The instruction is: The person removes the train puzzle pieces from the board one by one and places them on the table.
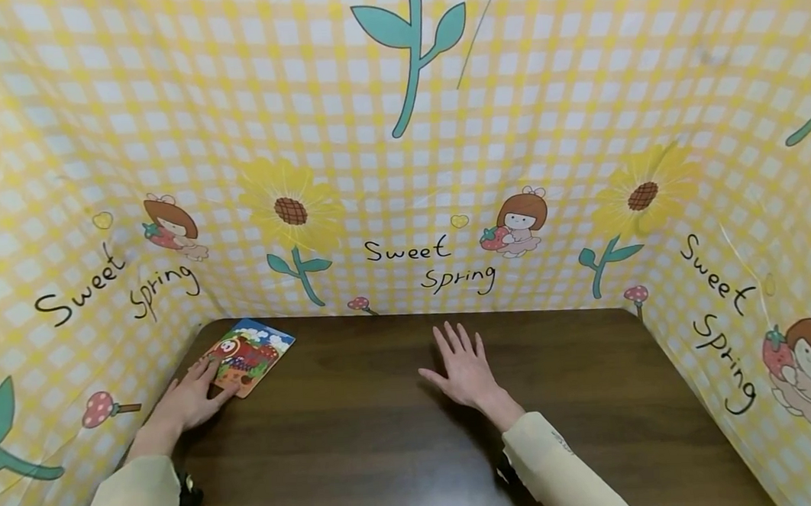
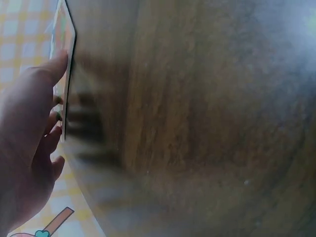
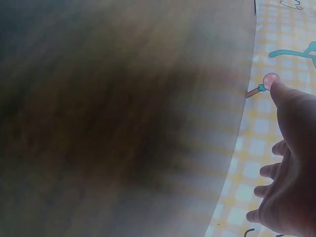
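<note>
A thin, flat picture board (image 1: pixel 262 354) lies at the far left of the table, printed with a red cartoon figure, blue sky and clouds. My left hand (image 1: pixel 186 402) rests palm down on its near left part, fingertips and thumb on the printed face. From the left wrist, the board (image 2: pixel 68 37) shows nearly edge-on, with the thumb of my left hand (image 2: pixel 24 123) against its face. To the right, my right hand (image 1: pixel 465 370) is spread palm down over the table and holds nothing. Its straight fingers also show in the right wrist view, the hand (image 3: pixel 298 158) at the right edge.
A dark brown wooden table (image 1: pixel 360 439) lies under both hands. Yellow-and-white checked cloth (image 1: pixel 401 177) with flowers and cartoon girls rises along its back and both sides. Dark wrist gear (image 1: pixel 189 495) sits at the left cuff.
</note>
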The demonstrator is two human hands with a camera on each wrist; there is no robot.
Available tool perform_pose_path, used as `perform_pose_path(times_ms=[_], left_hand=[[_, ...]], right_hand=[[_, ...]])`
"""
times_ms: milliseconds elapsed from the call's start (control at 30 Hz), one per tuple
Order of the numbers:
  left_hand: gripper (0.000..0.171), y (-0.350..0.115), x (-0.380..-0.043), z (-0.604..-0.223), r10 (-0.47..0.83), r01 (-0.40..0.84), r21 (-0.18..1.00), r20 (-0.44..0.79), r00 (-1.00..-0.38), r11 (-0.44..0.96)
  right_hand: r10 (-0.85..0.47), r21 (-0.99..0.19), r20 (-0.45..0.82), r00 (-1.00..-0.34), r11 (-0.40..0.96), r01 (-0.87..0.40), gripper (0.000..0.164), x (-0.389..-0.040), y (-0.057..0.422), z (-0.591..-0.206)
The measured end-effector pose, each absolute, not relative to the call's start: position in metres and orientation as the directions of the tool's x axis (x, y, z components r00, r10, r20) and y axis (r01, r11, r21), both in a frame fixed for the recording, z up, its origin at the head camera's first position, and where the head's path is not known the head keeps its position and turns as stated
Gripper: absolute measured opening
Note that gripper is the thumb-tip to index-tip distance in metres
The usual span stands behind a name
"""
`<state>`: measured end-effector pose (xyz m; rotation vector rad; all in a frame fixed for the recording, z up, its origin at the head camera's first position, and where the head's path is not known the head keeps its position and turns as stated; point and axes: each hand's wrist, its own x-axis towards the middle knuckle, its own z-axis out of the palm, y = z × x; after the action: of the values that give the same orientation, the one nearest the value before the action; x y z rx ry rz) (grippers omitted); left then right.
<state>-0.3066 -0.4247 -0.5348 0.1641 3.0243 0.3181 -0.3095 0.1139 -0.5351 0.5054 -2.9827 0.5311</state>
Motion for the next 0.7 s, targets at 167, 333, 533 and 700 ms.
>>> perform_pose_path(times_ms=[167, 333, 533, 700], left_hand=[[0.098, -0.425, -0.306, -0.537, 0.106, 0.091, 0.221, -0.055, -0.993, 0.971], [0.098, -0.428, -0.302, -0.541, 0.094, 0.08, 0.227, -0.052, -0.994, 0.971], [0.096, -0.417, -0.299, -0.545, 0.076, 0.067, 0.226, -0.033, -0.997, 0.972], [0.096, -0.398, -0.287, -0.541, 0.031, 0.021, 0.193, -0.045, -0.998, 0.981]], right_hand=[[-0.309, -0.335, 0.11, -0.945, 0.883, -0.328, 0.091, -0.309, 0.115, -0.537], [-0.311, -0.353, 0.099, -0.945, 0.877, -0.325, 0.091, -0.308, 0.116, -0.543], [-0.314, -0.356, 0.094, -0.945, 0.876, -0.327, 0.091, -0.31, 0.115, -0.544], [-0.33, -0.353, 0.089, -0.94, 0.872, -0.339, 0.091, -0.31, 0.108, -0.543]])
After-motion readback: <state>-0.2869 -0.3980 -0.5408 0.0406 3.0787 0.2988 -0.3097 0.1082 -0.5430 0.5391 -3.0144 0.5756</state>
